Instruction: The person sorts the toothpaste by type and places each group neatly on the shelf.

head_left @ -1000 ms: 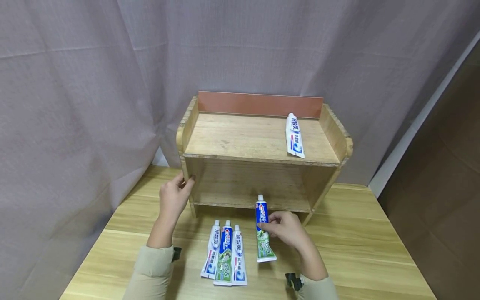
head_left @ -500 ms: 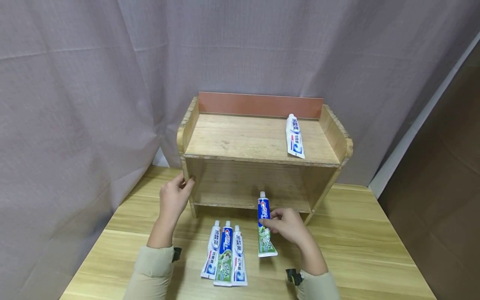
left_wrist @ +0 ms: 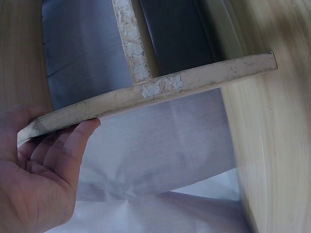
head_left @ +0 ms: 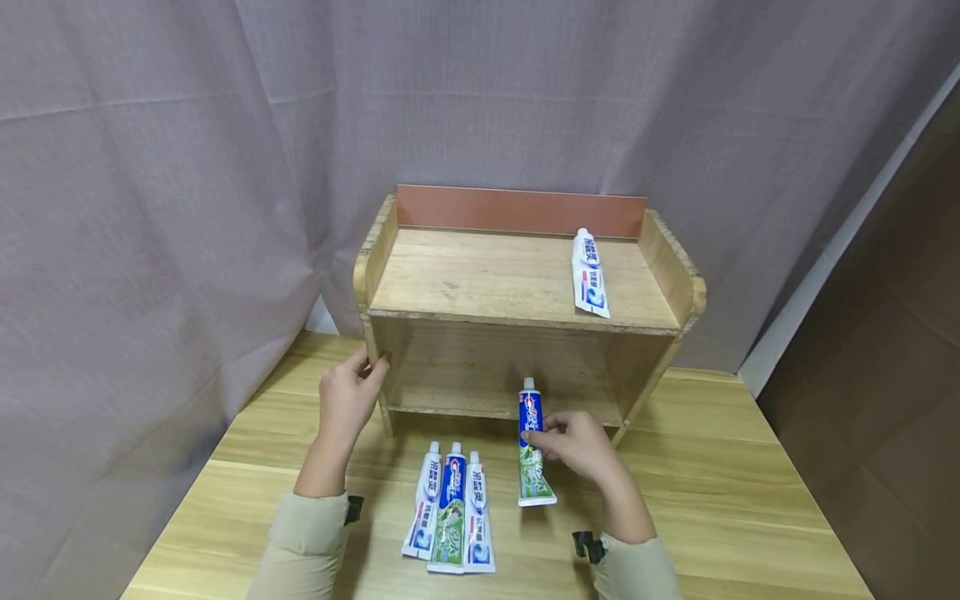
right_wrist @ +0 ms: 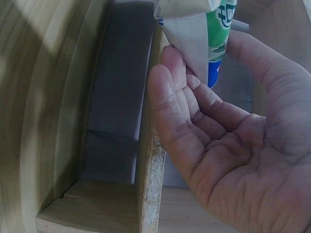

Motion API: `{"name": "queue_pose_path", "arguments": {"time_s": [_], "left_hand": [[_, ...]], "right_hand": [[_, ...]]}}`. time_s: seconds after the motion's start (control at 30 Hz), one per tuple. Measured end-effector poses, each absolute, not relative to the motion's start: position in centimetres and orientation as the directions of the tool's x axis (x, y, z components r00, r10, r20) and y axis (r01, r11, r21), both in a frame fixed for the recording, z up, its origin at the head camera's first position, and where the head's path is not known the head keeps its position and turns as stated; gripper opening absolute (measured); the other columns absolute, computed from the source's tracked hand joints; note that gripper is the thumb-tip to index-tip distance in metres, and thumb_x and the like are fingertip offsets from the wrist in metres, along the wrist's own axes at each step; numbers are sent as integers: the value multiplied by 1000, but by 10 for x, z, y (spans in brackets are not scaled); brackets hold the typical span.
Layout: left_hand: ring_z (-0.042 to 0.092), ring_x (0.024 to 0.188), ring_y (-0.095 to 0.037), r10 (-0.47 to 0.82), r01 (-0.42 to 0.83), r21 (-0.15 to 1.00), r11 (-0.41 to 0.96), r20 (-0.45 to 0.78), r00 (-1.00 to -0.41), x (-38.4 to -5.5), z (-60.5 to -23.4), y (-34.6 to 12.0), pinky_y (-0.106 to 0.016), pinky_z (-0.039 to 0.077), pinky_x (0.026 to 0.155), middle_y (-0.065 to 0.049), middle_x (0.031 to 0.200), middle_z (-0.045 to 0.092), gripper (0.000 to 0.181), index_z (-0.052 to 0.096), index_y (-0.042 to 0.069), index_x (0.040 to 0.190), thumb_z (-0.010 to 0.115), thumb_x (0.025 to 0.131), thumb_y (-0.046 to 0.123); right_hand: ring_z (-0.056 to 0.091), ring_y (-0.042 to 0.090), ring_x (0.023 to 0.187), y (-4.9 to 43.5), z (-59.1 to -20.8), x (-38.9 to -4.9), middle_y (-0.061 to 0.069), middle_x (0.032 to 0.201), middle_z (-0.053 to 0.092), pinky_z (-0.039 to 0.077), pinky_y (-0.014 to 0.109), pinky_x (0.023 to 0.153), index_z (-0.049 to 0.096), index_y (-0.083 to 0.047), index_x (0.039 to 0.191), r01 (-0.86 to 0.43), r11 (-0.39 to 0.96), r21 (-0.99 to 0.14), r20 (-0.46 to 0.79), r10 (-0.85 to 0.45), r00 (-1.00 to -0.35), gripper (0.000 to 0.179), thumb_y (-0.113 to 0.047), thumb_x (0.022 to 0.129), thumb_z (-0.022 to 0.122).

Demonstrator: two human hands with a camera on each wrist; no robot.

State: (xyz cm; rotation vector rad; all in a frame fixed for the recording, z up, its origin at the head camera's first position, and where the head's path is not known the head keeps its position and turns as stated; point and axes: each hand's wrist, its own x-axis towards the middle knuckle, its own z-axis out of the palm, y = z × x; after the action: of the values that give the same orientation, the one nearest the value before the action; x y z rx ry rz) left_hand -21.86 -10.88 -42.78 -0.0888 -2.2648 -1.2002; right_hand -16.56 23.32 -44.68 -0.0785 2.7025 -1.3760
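Note:
My right hand point(head_left: 581, 446) pinches a blue and green toothpaste tube point(head_left: 531, 458) between thumb and fingers, cap pointing toward the shelf. The tube is in front of the lower compartment's opening. In the right wrist view its crimped end and green side point(right_wrist: 218, 26) show above the curled fingers. My left hand point(head_left: 348, 392) grips the left side panel point(left_wrist: 116, 99) of the wooden shelf point(head_left: 517, 321), thumb on one face and fingers on the other. On the top board lies a white toothpaste tube point(head_left: 589, 273), cap toward the back.
Several more tubes lie side by side on the wooden table point(head_left: 720, 492) before the shelf: a white tube point(head_left: 424, 508), a blue and green tube point(head_left: 452, 512) and another white tube point(head_left: 477, 521). A grey curtain point(head_left: 480, 100) hangs behind. A brown panel point(head_left: 877, 350) stands at the right.
My right hand has moved the blue and green tube slightly forward and to the right, toward the shelf. The left hand stays on the side panel.

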Motion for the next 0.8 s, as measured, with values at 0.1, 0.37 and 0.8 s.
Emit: {"name": "queue_pose_path", "arguments": {"time_s": [0.1,0.37,0.8], "left_hand": [[75,80,-33,-199,313,740,595,513,-835,-218,-428,-109,-41,65,65,-18,92,75,17,78,9,100,72,92,23],[76,81,-32,-197,302,739,603,504,-841,-218,-426,-108,-44,65,65,-14,88,76,17,78,10,96,71,92,25],[76,78,-33,-197,307,734,606,512,-836,-218,-427,-108,-44,65,64,-14,90,76,15,78,10,94,71,92,23]], "right_hand": [[64,18,63,234,-448,-168,12,74,69,58,37,62,69,-5,84,10,586,-810,-77,-90,-993,32,-34,84,81],[64,18,65,237,-447,-172,13,76,68,60,32,61,69,-3,85,16,576,-818,-78,-84,-993,34,-35,84,81],[67,18,67,247,-438,-184,12,78,71,60,30,62,71,0,91,-2,594,-805,-60,-85,-995,38,-36,86,80]]}}
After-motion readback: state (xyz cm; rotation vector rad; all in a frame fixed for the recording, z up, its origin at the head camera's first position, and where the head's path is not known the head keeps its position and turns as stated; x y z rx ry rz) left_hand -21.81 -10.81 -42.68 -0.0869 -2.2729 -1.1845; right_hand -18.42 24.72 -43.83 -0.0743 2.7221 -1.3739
